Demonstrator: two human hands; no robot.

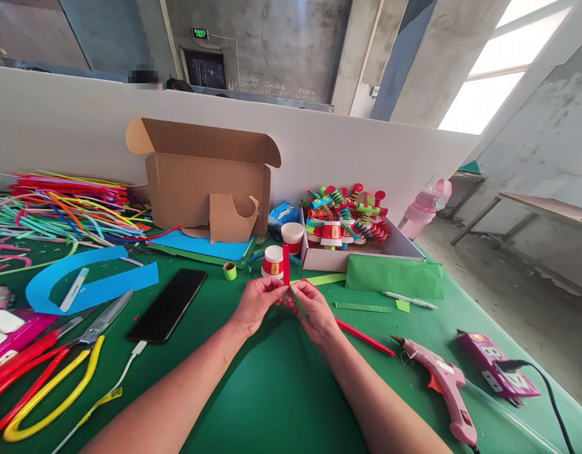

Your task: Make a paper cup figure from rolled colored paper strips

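Note:
Close together above the green table, my left hand [258, 304] and my right hand [315, 310] meet at the fingertips. Pinched in my left hand is a red paper strip [286, 260], its free end pointing up. My right hand is closed on a green paper strip [299, 302] that slants down across its fingers. The two strips meet at the fingertips; whether they are joined there I cannot tell. Just beyond my hands stand a red-and-white paper cup [273, 261] and another cup [292, 237]. A longer red strip [366, 337] emerges from beside my right wrist.
Scissors [89, 337], a phone [168, 306] and a blue paper strip [101, 255] lie left. A pink glue gun [442, 381] and a purple power strip [496, 366] lie right. Behind are a cardboard box [208, 183] and a tray [366, 260] of paper figures.

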